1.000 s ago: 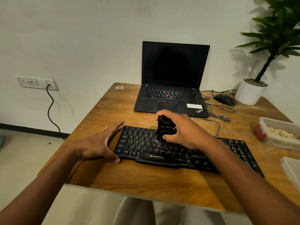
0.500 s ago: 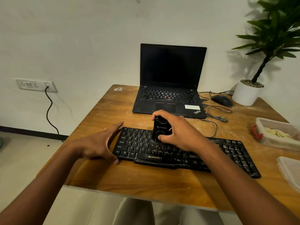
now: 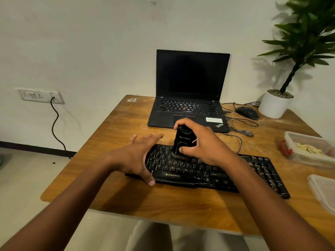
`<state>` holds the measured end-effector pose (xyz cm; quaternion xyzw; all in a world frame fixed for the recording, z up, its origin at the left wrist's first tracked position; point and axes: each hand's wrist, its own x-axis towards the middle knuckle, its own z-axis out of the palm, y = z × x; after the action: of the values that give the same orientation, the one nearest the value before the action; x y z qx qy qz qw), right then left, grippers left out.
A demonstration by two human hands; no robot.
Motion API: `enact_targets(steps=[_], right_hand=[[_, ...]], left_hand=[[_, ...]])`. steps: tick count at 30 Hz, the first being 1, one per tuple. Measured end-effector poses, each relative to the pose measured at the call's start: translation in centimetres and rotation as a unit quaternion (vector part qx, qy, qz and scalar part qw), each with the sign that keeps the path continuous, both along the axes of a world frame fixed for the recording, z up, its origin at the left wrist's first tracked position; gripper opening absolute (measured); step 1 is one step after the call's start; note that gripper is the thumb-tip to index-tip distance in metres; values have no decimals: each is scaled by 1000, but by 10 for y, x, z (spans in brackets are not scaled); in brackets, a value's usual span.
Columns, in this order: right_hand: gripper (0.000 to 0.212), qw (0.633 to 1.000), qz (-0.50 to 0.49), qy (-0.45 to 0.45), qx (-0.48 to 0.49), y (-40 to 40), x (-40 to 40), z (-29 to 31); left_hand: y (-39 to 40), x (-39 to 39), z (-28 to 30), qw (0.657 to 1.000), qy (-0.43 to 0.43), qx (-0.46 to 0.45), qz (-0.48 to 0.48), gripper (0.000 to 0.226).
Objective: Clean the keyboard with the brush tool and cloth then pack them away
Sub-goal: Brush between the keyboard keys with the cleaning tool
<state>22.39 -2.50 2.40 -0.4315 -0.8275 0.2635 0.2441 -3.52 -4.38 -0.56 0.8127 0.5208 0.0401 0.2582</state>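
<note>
A black keyboard [image 3: 213,173] lies across the near half of the wooden table [image 3: 174,207]. My right hand [image 3: 203,142] grips a black brush tool [image 3: 184,140] upright, its bristles down on the keys in the left middle of the keyboard. My left hand [image 3: 137,156] rests on the keyboard's left end with straight spread fingers and the thumb at the front edge. No cloth is visible.
An open black laptop [image 3: 190,98] stands behind the keyboard. A mouse [image 3: 247,113] with loose cables and a potted plant [image 3: 275,104] sit at the back right. A clear plastic box [image 3: 308,151] and its lid [image 3: 324,191] lie at the right edge.
The left hand has slid to the right onto the keyboard's left end. The right hand keeps the brush on the keys at nearly the same spot.
</note>
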Motion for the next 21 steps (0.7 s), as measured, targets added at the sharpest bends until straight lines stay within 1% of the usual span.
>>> enact_targets(steps=[2,5,9,16,18,21], right_hand=[[60,1000,6,6,-8,-1,-5,-3],[60,1000,9,-7,-6,-2,-10,-7],[61,998,8,-62,7,-1,-4,-7],[63,990,0,-140,-10,4,13,11],[64,992,0,-125,-5,5,10,14],[61,999,9,-41,-5,0,-5,9]], left_hand=[[7,6,-4,1000,24,4,-14,143],[11,10,-9,999,26,-3,-26,139],[10,9,-11,1000,-1,7,-28,135],[11,5,-16,1000,-13,4,-21,137],[12,4,-17,1000,-15,5,-20,138],[9,6,-13,999,-21,8,-24,135]])
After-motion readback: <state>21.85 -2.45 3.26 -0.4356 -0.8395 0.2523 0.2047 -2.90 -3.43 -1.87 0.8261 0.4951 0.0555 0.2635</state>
